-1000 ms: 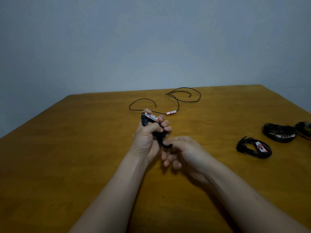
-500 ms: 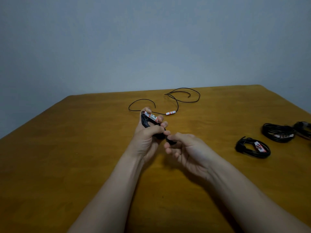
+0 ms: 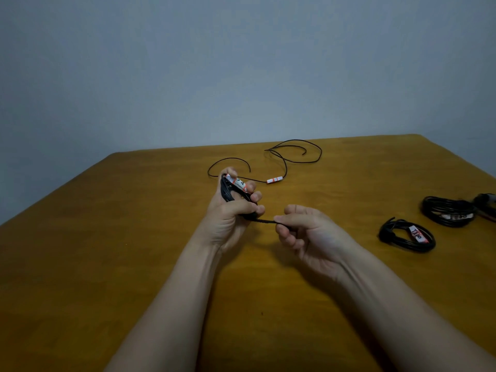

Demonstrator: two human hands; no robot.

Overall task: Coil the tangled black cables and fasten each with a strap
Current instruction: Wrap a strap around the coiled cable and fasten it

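Note:
My left hand (image 3: 233,214) grips a small coil of black cable (image 3: 227,191) with a white and orange label (image 3: 237,181), held upright above the table. A black strap (image 3: 264,220) runs taut from the coil's lower part to my right hand (image 3: 303,230), which pinches its end between thumb and forefinger. Behind my hands a loose black cable (image 3: 290,157) with a white and orange tag (image 3: 274,179) lies sprawled on the wooden table (image 3: 134,237).
Two coiled, labelled black cables lie at the right, the nearer coil (image 3: 406,235) in front of the farther coil (image 3: 448,211). Another dark bundle (image 3: 486,204) shows at the right edge. A grey wall stands behind the table's far edge.
My right hand has moved to the right, away from the left hand, drawing the strap out taut. The left hand holds the coil in about the same place.

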